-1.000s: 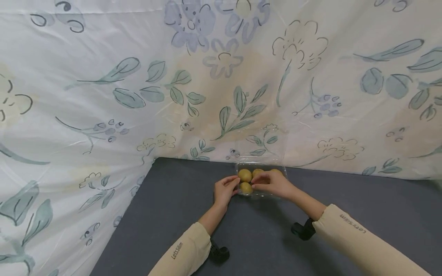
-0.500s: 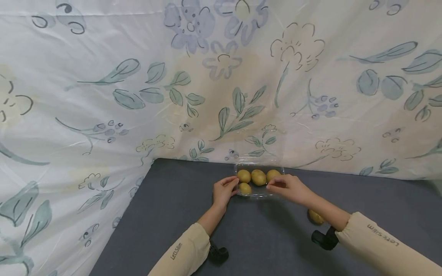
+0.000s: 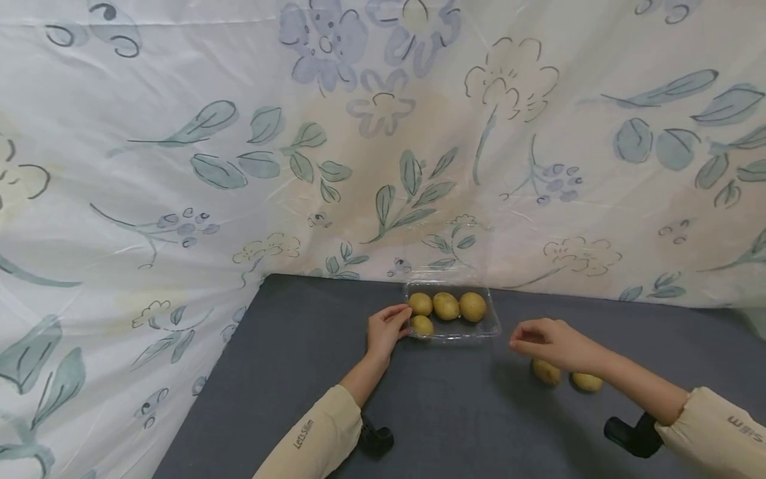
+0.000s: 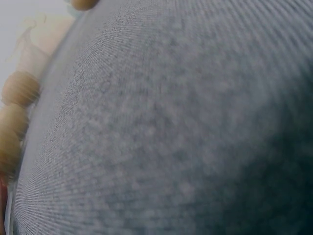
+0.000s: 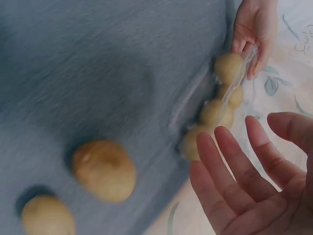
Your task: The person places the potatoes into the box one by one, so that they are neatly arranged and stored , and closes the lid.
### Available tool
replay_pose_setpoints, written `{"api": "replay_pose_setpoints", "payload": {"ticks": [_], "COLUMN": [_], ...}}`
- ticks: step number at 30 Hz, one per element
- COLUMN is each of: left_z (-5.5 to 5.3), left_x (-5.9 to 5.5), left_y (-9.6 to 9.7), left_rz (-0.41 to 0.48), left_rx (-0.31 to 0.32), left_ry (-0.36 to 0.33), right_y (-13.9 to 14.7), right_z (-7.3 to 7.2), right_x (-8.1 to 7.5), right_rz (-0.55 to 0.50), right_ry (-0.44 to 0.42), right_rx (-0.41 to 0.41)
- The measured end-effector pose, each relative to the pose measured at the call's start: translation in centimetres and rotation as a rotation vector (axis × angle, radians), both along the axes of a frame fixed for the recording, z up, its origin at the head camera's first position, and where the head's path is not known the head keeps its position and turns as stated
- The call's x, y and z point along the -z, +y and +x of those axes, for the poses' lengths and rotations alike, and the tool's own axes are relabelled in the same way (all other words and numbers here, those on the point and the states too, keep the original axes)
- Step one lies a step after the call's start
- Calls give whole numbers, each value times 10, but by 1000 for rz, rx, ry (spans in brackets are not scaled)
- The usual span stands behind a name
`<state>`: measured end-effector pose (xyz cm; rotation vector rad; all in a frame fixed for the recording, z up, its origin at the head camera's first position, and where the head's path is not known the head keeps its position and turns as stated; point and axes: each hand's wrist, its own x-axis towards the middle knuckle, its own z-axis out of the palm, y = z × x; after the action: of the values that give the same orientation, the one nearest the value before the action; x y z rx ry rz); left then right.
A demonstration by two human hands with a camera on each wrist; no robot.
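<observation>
A clear plastic clamshell box [image 3: 495, 326] stands at the table's back edge with its lid raised. Inside sit several yellow potatoes [image 3: 473, 307]: a row of three along the back and one at front left. My left hand [image 3: 384, 331] pinches the box's left wall between thumb and fingers. To the right of the box my right hand [image 3: 559, 344] hovers over the table, holding nothing; its spread fingers show in the right wrist view. Under and beside it lie two loose potatoes, a brown-marked one [image 5: 104, 170] and a paler one [image 5: 48, 218].
A dark grey cloth [image 3: 455, 412] covers the table. Behind it and to the left hangs a white floral curtain [image 3: 359, 186], close to the raised lid. The left wrist view mostly shows cloth, with blurred potatoes [image 4: 20, 89] at its left edge.
My right hand has withdrawn from the box and moved right, over the table. The back-right potato and two loose ones have come into sight. My left hand keeps its place on the box.
</observation>
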<state>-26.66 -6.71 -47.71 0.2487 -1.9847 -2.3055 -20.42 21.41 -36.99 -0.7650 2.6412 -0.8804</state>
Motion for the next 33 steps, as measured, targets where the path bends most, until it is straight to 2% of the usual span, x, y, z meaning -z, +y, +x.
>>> {"api": "replay_pose_setpoints", "payload": {"ticks": [7, 10, 17, 21, 24, 28, 33], "left_z": [0, 0, 0, 0, 0, 0, -1], "left_x": [-1, -2, 0, 1, 2, 1, 2], "left_y": [1, 1, 1, 0, 0, 0, -1], "left_rz": [-5, -2, 10, 16, 16, 11, 18], "left_rx": [-4, 0, -3, -1, -3, -2, 9], "left_ry": [5, 5, -5, -5, -6, -8, -6], "right_y": [28, 37, 43, 41, 41, 40, 40], "right_z": [7, 8, 11, 9, 8, 6, 3], "right_x": [0, 1, 5, 10, 17, 27, 37], "right_rz": [65, 81, 125, 125, 118, 134, 144], "right_ry": [-70, -75, -64, -16, 54, 143, 194], "right_rx": [20, 31, 117, 113, 88, 95, 96]}}
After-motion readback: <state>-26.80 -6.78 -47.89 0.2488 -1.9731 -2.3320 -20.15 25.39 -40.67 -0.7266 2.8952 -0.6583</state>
